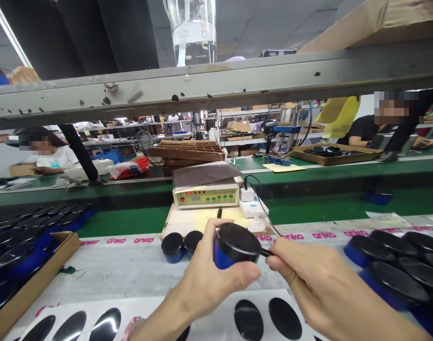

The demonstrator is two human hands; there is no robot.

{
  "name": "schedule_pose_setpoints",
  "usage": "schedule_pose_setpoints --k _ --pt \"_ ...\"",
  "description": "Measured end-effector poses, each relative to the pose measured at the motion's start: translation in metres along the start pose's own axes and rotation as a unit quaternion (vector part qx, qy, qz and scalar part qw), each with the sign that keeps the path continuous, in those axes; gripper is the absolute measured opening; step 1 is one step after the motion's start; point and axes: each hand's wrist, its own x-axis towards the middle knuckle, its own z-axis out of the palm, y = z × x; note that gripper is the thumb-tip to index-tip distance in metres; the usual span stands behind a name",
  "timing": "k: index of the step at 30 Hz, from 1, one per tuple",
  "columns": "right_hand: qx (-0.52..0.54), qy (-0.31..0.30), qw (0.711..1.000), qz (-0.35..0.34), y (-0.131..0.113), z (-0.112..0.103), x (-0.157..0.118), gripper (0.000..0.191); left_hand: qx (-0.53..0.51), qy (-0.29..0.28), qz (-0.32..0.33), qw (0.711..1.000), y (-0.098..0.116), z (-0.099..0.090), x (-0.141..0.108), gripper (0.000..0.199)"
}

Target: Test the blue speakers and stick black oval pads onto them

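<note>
My left hand [212,274] wraps round a round puck-shaped unit [238,239], blue below with a glossy black top, and holds it tilted above the bench. The fingers of my right hand [309,274] pinch a thin black plug [266,252] whose tip meets the unit's right side. How deep the tip sits I cannot tell. A black cable [271,226] runs from the white adapter toward my right hand. Two similar round units [172,247] stand just behind my left hand. Below both hands lies a white sheet with black oval stickers [249,319].
A test box [205,196] with lit buttons stands ahead, beside a white adapter [247,194]. More units fill a cardboard tray [53,274] at left; others [394,284] cluster at right. A metal shelf beam [202,85] crosses overhead. Two people sit across the green bench.
</note>
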Motion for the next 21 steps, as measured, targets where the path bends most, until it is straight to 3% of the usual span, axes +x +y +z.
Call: schedule_pose_setpoints --k 2,3,6,9,12,18,21 --pt "0.037 -0.047 0.998 0.025 0.004 -0.002 0.005 0.016 0.161 0.027 0.084 0.983 0.007 0.003 -0.001 0.064" --pt "0.067 -0.07 0.995 0.037 0.006 -0.003 0.01 0.014 0.254 0.049 0.138 0.956 0.012 0.004 -0.002 0.066" --pt "0.151 -0.073 0.985 0.034 0.008 -0.01 0.023 0.015 0.472 0.109 0.301 0.822 0.032 0.004 -0.005 0.064" --pt "0.175 -0.021 0.984 -0.014 -0.001 -0.018 0.026 0.015 0.53 0.111 0.453 0.709 0.053 -0.001 -0.013 0.04" --pt "0.16 0.025 0.986 -0.045 -0.021 -0.023 0.009 0.019 0.521 0.07 0.56 0.64 0.07 -0.005 -0.028 0.018" --pt "0.104 0.057 0.993 -0.028 -0.057 -0.009 -0.043 0.011 0.529 -0.009 0.57 0.629 0.074 -0.003 -0.061 0.016" --pt "0.114 0.094 0.989 -0.027 -0.065 0.006 -0.057 0.008 0.505 -0.024 0.553 0.663 0.066 -0.004 -0.071 0.016"
